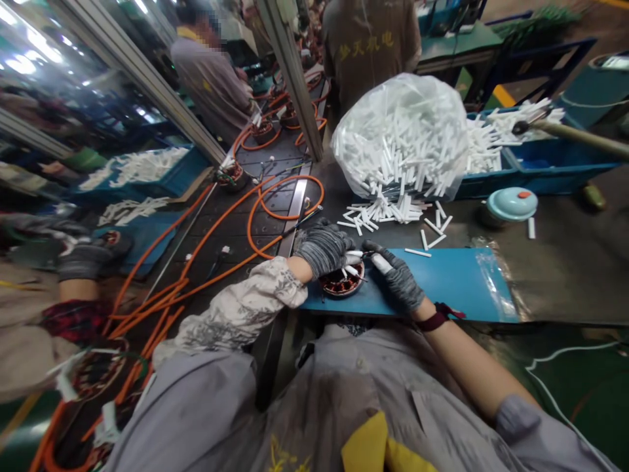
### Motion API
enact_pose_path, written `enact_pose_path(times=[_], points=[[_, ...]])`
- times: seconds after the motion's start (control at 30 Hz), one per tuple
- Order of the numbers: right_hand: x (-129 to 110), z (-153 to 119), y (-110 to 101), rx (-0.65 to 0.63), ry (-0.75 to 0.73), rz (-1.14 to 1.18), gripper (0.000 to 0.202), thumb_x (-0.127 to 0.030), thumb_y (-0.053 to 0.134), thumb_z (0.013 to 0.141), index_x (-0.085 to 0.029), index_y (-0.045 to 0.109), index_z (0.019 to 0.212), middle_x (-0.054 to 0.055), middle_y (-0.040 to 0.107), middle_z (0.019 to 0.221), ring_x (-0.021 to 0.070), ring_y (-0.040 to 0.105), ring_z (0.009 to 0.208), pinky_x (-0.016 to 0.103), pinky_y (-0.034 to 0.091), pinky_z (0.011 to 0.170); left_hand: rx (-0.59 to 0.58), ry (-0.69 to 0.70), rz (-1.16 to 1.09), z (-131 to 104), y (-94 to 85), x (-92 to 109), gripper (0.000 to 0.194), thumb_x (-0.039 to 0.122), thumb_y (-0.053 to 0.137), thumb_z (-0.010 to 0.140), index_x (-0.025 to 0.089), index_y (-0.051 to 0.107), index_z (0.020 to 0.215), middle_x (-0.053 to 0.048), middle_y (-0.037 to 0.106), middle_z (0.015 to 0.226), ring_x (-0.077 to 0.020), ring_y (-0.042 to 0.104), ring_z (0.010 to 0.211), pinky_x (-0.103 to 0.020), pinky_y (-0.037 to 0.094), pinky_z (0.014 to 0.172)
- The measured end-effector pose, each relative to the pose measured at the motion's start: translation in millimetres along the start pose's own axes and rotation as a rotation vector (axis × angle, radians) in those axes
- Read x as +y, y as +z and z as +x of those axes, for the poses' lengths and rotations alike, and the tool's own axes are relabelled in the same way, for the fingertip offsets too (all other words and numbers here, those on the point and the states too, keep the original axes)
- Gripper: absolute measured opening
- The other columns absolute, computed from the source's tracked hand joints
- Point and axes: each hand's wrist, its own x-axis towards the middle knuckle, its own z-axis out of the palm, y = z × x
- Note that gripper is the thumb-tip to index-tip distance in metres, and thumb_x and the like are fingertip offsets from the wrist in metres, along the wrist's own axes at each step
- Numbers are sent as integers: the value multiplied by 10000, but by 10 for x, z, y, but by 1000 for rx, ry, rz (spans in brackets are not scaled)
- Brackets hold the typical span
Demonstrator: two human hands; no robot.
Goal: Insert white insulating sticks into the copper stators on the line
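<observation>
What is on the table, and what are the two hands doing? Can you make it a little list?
left hand: gloved, resting on the motor stator
right hand: gloved, grip closed on a white tube
stator: copper windings, lying on the blue board
plastic bag: full of white tubes, behind the board
loose tubes: scattered at the bag's foot
orange cables: looped to the left

One head cam only, sitting above the lap, looking fwd and down over the desk (462, 282). Both forearms are running up from the bottom edge; hands are sitting close, mid-frame. Co-workers are showing farther back. Wide lens is bending the edges.
</observation>
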Motion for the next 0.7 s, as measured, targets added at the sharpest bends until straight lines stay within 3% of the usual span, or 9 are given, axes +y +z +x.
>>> enact_pose_path(times=[0.13, 0.23, 0.37, 0.57, 0.7], points=[[-34, 89, -10, -199, -46, 13, 419, -524, 605, 963, -273, 718, 1279, 31, 714, 1344, 254, 641, 1275, 500, 411, 1196, -65, -34, -36, -179, -37, -119, 400, 539, 658, 910, 187, 817, 1013, -111, 749, 860, -304, 638, 973, -432, 405, 911], [-92, 155, -82, -352, -40, -13, 440, -538, 629, 950, -286, 709, 1301, 20, 712, 1347, 262, 636, 1286, 502, 427, 1181, 7, 28, -110, -326, 26, -223, 421, 529, 589, 960, 183, 800, 1075, -111, 732, 900, -264, 627, 938, -387, 411, 886], [-223, 237, -60, -544, -84, -87, 459, -568, 678, 903, -270, 738, 1246, 25, 759, 1252, 263, 684, 1191, 470, 515, 1078, 83, 53, -143, -505, 134, -265, 442, 514, 519, 998, 160, 783, 1015, -105, 715, 887, -235, 619, 880, -367, 435, 882], [-291, 246, 188, -420, -121, -355, 335, -517, 714, 890, -207, 802, 982, 42, 794, 889, 193, 686, 760, 334, 556, 738, 41, 87, -298, -641, 159, -237, 423, 457, 465, 1023, 174, 772, 962, -81, 716, 847, -212, 621, 832, -360, 451, 912], [-254, 222, 245, -325, -76, -429, 332, -491, 719, 884, -166, 787, 883, 49, 764, 784, 173, 633, 676, 310, 514, 669, 32, 57, -450, -651, 170, -287, 427, 467, 481, 1011, 163, 767, 921, -74, 708, 839, -201, 619, 824, -328, 462, 883]])
